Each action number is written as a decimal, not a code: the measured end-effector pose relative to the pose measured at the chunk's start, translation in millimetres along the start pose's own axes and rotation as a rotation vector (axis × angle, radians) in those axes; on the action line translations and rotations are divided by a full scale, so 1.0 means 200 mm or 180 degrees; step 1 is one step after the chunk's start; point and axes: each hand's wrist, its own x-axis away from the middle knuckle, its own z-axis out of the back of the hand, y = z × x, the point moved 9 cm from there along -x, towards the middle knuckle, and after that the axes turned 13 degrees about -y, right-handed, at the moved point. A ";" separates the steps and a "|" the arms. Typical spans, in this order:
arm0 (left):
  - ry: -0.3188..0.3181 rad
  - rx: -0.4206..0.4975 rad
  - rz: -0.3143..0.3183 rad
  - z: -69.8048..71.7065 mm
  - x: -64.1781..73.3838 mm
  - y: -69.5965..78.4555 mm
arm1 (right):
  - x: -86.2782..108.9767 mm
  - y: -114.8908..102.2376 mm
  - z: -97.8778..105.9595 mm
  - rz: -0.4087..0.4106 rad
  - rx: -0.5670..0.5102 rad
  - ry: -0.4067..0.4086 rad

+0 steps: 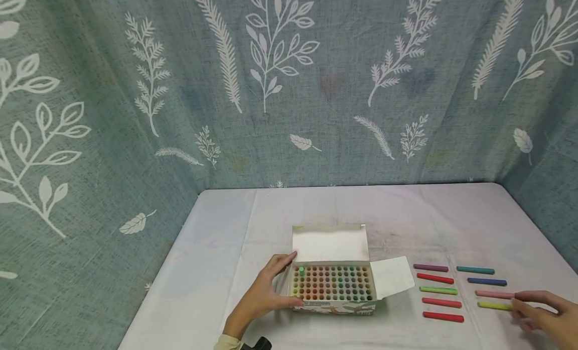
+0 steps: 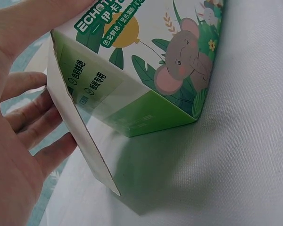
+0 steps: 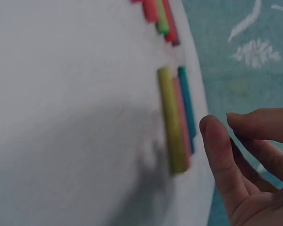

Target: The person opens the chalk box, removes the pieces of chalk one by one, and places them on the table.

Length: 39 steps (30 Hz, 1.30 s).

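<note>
My left hand (image 1: 266, 292) grips the left end of an open chalk box (image 1: 334, 308), fingers at the side and thumb along its front. In the left wrist view, the fingers lie behind a raised side flap (image 2: 85, 134). Coloured chalk ends fill the box in rows, and one green chalk (image 1: 302, 271) stands higher at the back left. At the right, my right hand (image 1: 542, 312) hovers by the near ends of a pink chalk (image 1: 494, 294) and a yellow chalk (image 1: 494, 306). Its thumb and index fingertip are slightly apart, with nothing between them.
Beside the box's right flap (image 1: 393, 277) lies a column of red, green and purple chalks, including a red chalk (image 1: 443, 317). Farther right are a teal chalk (image 1: 475, 270) and a blue chalk (image 1: 486, 281). A leaf-patterned curtain (image 1: 338, 114) borders the white table (image 1: 203, 269).
</note>
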 end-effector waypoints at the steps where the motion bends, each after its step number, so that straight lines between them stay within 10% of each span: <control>1: 0.0003 0.0004 0.0002 0.00 0.00 0.00 | 0.02 -0.06 0.00 0.0133 0.0085 -0.0012; 17: -0.0016 0.0030 -0.0008 0.00 0.00 0.01 | 0.63 -1.19 -0.25 0.2331 0.0237 -0.0413; 25: -0.0021 0.0027 -0.0031 0.00 0.01 0.02 | 0.73 -1.43 -0.44 0.3042 0.0013 -0.0734; 39: 0.0014 -0.0056 0.0016 0.01 0.01 0.03 | 0.82 -1.65 -0.70 0.3534 0.0026 -0.1161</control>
